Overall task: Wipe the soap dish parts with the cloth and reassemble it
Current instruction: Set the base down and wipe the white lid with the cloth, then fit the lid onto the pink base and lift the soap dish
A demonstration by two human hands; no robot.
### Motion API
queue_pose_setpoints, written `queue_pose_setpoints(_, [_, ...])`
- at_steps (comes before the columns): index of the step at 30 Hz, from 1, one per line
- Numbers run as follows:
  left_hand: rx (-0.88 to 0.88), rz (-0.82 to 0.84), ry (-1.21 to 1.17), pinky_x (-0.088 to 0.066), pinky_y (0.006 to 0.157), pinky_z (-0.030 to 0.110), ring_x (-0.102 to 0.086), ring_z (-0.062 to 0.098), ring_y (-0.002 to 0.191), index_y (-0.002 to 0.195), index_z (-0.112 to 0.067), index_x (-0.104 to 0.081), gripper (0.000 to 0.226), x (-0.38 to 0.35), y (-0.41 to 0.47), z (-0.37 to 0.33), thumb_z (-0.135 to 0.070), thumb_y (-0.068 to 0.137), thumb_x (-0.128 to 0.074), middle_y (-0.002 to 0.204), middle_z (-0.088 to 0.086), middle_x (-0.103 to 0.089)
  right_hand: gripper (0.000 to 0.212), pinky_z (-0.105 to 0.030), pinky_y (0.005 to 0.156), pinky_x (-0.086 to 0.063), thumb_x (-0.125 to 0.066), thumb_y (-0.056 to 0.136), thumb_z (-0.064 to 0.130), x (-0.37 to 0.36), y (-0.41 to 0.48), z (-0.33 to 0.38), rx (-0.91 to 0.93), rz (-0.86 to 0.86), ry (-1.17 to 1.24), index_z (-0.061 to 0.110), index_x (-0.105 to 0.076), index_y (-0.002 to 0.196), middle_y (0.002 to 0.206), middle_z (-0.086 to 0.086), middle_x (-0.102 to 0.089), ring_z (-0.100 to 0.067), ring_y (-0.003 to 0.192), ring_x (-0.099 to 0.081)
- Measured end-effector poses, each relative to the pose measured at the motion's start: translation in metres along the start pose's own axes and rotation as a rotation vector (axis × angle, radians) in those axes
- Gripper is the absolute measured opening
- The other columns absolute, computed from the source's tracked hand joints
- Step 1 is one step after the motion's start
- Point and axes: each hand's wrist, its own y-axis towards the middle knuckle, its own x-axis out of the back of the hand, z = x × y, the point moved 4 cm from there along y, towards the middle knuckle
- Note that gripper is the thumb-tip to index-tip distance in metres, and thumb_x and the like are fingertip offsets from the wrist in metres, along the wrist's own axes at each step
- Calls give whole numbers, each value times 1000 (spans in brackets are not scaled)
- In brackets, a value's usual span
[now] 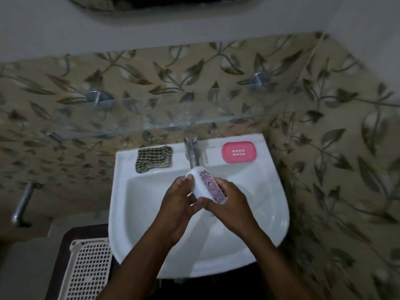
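While both hands are raised over the bowl of the white sink [270, 213], they hold between them a white soap dish part [207, 185] that has a purple and pink pattern on one face. This part is tilted, with its far end close to the spout of the metal tap [191, 151] and its near end down toward the palms. The left hand [177, 204] grips it from the left side; its fingers [190, 177] are closed against the white edge, and the thumb tip lies on the top corner. The right hand [229, 204] grips it from the right and from below, with the fingers wrapped on the patterned side, so both hands are clamped on the same part.

On the back ledge of the sink, to the right of the tap, lies a pink soap dish tray [239, 152] with two short rows of small slots in its middle. It is flat and well apart from the hands. On the left of the tap, also on the ledge, a checked cloth [153, 159] in dark green and cream is folded, and nobody touches it.

Above the sink a glass shelf [129, 124] is fixed on the leaf-patterned wall by metal holders. At lower left, beside the sink, stands a cream plastic basket [86, 271] with a grid surface.
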Motion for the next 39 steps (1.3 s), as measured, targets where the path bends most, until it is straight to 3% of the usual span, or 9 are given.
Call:
queue_pose_setpoints(3, [36,73,132,-57,80,38,-71,30,96,120,-5,-60,34,-31,16,6,-30,101,-48,115,16,-71,55,-21,73,-51,-78,68,49,36,5,-18,-86,-99,125,33,-57,117,106,17,-60,-3,94,-59])
queue_pose_setpoints(8, [27,9,300,-56,90,39,-67,28,106,115,-10,-61,22,-68,62,13,-19,99,-51,115,11,-69,41,-36,82,-55,-78,76,36,87,42,-53,-202,-263,304,28,-57,110,106,8,-65,-12,93,-63])
queue_pose_setpoints(11, [-31,-59,410,-55,89,37,-65,25,103,99,-19,-63,15,-81,96,18,-14,98,-49,107,6,-68,21,-33,70,-53,-76,78,24,104,70,-62,-236,-291,407,23,-60,92,89,7,-65,-11,80,-63])
queue_pose_setpoints(19, [-333,-95,922,-54,77,37,-62,22,83,91,-21,-59,29,-93,163,26,-4,75,-75,93,1,-62,47,-23,63,-46,-69,67,39,116,134,-83,-274,-225,430,13,-68,106,86,5,-70,-11,77,-66])
queue_pose_setpoints(22, [-390,-104,1176,-56,66,38,-65,27,82,89,-12,-61,38,-90,193,32,-24,56,-77,90,8,-68,62,-28,69,-47,-72,62,51,113,152,-92,-292,-195,396,15,-65,112,99,-1,-72,-19,87,-67])
queue_pose_setpoints(25, [-402,-78,1338,-53,73,41,-61,30,90,93,-13,-65,46,-93,207,34,-24,51,-80,92,12,-66,47,-21,63,-45,-73,78,34,111,159,-90,-300,-184,396,14,-61,119,106,-3,-68,-12,84,-64])
queue_pose_setpoints(32, [-476,-32,1214,-49,77,36,-57,24,93,94,-15,-66,48,-86,192,36,-30,51,-83,95,6,-62,50,-28,68,-49,-73,70,42,114,142,-84,-314,-180,399,17,-65,113,106,-4,-70,-18,91,-67])
queue_pose_setpoints(35, [-667,36,1151,-48,76,34,-54,22,98,99,-23,-66,46,-89,160,25,-32,57,-80,97,-5,-56,38,-28,66,-48,-73,78,33,113,121,-77,-329,-176,440,13,-65,110,96,-1,-69,-17,84,-65])
queue_pose_setpoints(39, [-680,221,1040,-49,88,15,-44,-7,119,123,-43,-42,73,-77,114,14,-34,63,-82,126,-27,-40,20,-44,85,-56,-72,82,23,107,76,-72,-396,-191,552,17,-66,100,94,0,-67,-22,88,-65])
